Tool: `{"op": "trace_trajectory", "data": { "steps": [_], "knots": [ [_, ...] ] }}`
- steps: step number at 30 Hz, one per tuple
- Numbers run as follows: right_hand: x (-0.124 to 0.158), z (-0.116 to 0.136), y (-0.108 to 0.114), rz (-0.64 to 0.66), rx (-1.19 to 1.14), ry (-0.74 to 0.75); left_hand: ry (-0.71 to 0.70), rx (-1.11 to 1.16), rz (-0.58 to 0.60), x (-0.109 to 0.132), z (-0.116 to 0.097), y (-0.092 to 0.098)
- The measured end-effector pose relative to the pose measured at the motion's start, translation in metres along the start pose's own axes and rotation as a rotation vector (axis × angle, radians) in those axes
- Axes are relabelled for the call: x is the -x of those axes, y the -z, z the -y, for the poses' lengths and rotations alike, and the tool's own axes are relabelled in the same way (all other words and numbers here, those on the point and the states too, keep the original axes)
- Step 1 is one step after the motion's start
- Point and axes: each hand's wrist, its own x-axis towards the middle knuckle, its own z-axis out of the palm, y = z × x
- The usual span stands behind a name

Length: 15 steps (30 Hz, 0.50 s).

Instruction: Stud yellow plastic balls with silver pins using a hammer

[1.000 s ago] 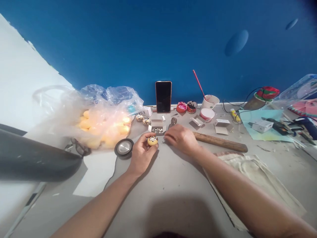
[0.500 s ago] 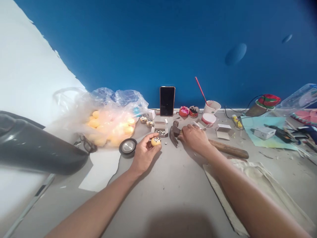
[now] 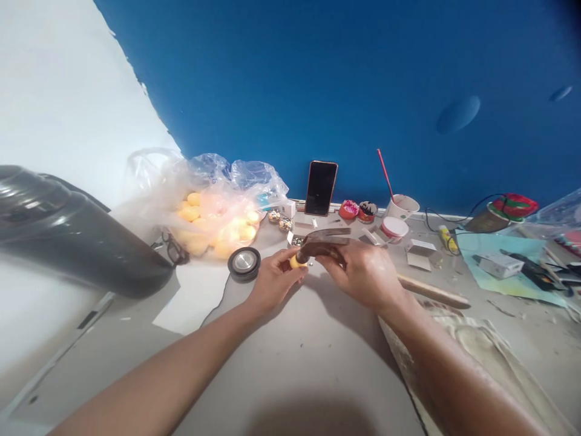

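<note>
My left hand point(image 3: 273, 280) is closed around a small yellow ball point(image 3: 296, 263) just above the table. Silver studs dotted its top a moment ago; now the hammer head covers most of that side. My right hand point(image 3: 370, 272) grips a claw hammer point(image 3: 324, 243) close to its head, and the wooden handle sticks out to the right behind the wrist. The hammer's face is at the top of the ball, and whether it touches cannot be made out. Behind the ball, a small open box with silver studs point(image 3: 297, 241) is partly hidden by the hammer.
Left are a black round lid point(image 3: 244, 263), a plastic bag of yellow balls point(image 3: 213, 221) and a large dark bottle point(image 3: 82, 236). A phone point(image 3: 321, 188) leans on the blue wall. To the right stand a white cup point(image 3: 403, 207), small boxes and a cloth point(image 3: 481, 357).
My right hand has lifted the hammer off the table and brought its head left over the ball. The left hand still holds the ball. The camera view has shifted and tilted slightly.
</note>
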Motion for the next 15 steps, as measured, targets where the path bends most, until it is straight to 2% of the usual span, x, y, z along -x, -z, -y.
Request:
{"op": "trace_trajectory", "data": {
  "steps": [6, 9, 13, 15],
  "knots": [
    [0.0012, -0.0031, -0.0070, -0.080, -0.007, 0.059, -0.097, -0.145, -0.013, -0.0001, 0.0053, 0.0007],
    [0.0013, -0.0032, -0.0054, -0.057, 0.011, 0.043, -0.072, -0.158, -0.009, 0.0007, 0.0037, 0.0003],
    [0.0010, -0.0028, -0.0044, -0.122, -0.021, 0.026, -0.031, -0.158, 0.006, 0.0024, -0.0001, -0.0001],
    [0.0005, -0.0036, -0.0045, -0.106, -0.014, 0.032, -0.021, -0.166, 0.000, 0.0027, 0.0003, -0.0005]
  ]
}}
